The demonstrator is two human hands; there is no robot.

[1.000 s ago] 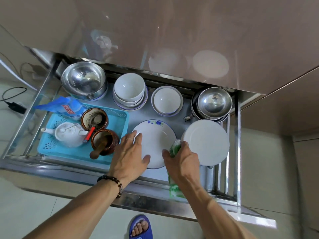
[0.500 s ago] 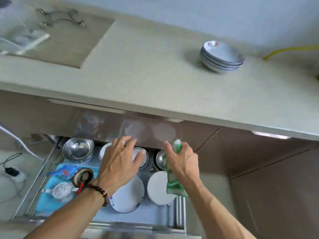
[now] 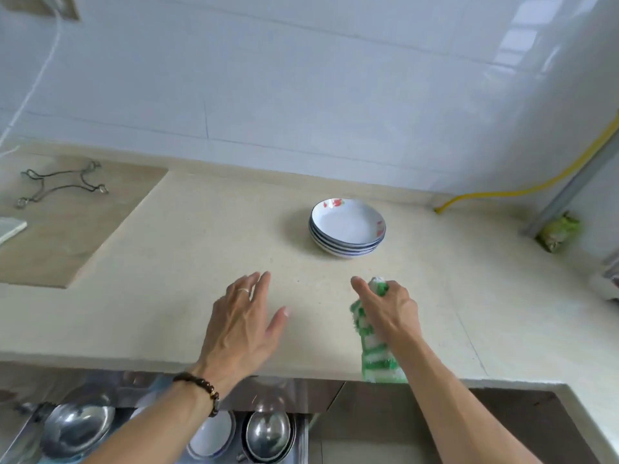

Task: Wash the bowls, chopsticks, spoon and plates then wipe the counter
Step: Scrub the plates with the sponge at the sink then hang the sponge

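Compared with one second ago, the view has risen from the open drawer (image 3: 160, 430) to the surface (image 3: 201, 262), and both hands have come up over it. The left hand (image 3: 239, 326) has its fingers apart and straight and holds nothing. The right hand (image 3: 390, 311) is clamped on a green-and-white cloth (image 3: 373, 346). Behind the hands, a stack of plates (image 3: 347, 227) stands on the beige surface. A wire rack (image 3: 60, 184) lies far left, a yellow hose (image 3: 522, 185) runs along the white tiled wall (image 3: 301, 78) at right.
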